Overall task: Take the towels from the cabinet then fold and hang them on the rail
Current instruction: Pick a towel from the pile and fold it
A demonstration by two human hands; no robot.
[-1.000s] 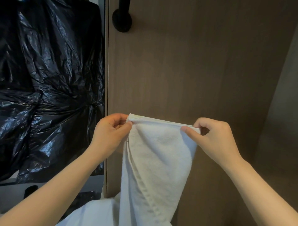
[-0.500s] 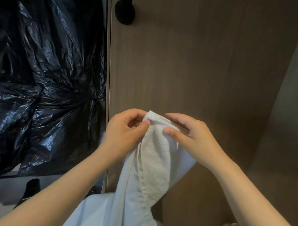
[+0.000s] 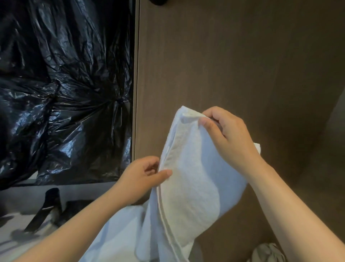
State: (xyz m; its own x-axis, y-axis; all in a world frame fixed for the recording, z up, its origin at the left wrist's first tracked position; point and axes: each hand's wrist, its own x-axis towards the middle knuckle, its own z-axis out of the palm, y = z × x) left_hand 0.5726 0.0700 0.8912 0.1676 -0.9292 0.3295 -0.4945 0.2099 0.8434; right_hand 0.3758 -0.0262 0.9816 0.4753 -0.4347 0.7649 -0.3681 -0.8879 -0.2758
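Note:
A white towel [image 3: 188, 179] hangs folded lengthwise in front of a brown wooden panel [image 3: 233, 65]. My right hand [image 3: 229, 134] pinches its top corners together at the upper end. My left hand [image 3: 145, 175] sits lower and pinches the towel's left edge between thumb and fingers. The towel's lower part drapes down out of view at the bottom. A black rail mount [image 3: 158, 1] shows only at the top edge of the frame.
Crinkled black plastic sheeting [image 3: 61, 89] covers the left side. Below it are a grey ledge and a dark object [image 3: 44, 211]. A grey-white cloth bundle [image 3: 268, 252] lies at the bottom right. A wall edge [image 3: 336, 119] is at the far right.
My right hand took over both top corners. My left hand let go of the top and slid down the towel's left edge. The view dropped, so the rail mount is nearly out of frame.

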